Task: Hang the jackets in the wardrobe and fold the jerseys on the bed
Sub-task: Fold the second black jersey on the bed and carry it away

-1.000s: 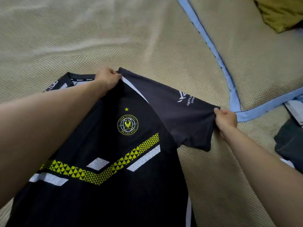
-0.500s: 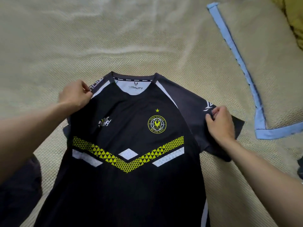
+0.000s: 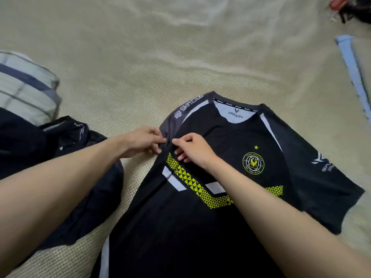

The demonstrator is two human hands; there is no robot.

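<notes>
A black jersey [image 3: 226, 137] with a yellow chevron band and a round yellow crest lies face up on the beige woven bed mat [image 3: 140, 63], collar pointing away from me. Its right sleeve is spread flat at the right. My left hand [image 3: 143, 141] and my right hand [image 3: 190, 149] meet at the jersey's left shoulder edge, both pinching the dark fabric there. The left sleeve is bunched or tucked under at that spot and mostly hidden by my hands.
A heap of dark clothing [image 3: 80, 173] lies left of the jersey, under my left forearm. A striped grey pillow [image 3: 26, 87] sits at the left edge. A blue-trimmed mat edge [image 3: 353, 71] runs along the right. Dark items [image 3: 353, 9] fill the top right corner.
My right hand has left the right sleeve and crossed to the left shoulder, joining my left hand. The view has swung left, showing the pillow and dark clothing heap.
</notes>
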